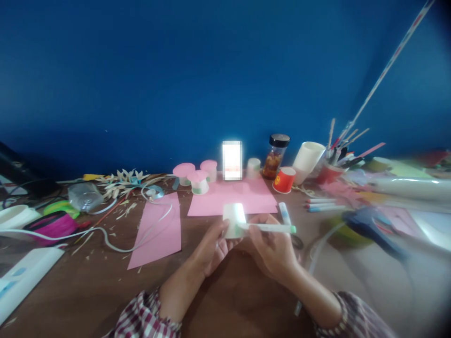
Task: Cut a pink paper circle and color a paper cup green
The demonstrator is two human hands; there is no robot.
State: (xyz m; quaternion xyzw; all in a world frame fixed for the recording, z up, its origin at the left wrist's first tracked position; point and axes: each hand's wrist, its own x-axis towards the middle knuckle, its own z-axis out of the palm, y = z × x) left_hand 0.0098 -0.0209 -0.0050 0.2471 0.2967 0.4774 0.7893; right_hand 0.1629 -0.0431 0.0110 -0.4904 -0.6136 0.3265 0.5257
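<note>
Head view: a white cup [232,217] is held by the left hand [216,245], with fingers closed around its side and base, above the table [229,295] and just in front of a pink sheet [211,204]. A marker [269,227] is pinched narrowly by the right hand [272,246], its near end set at the cup's lower side, where a green patch is seen. Behind, to the left, three cups [199,187] are capped with pink tops [184,167], and green is seen on the foremost. By that measure, three pieces seem furthest along; the held cup is judged only partly coloured, and no top is fitted. A fourth cup [253,167] is likewise untopped. How much green is borne by the held cup's hidden side cannot be told.
</note>
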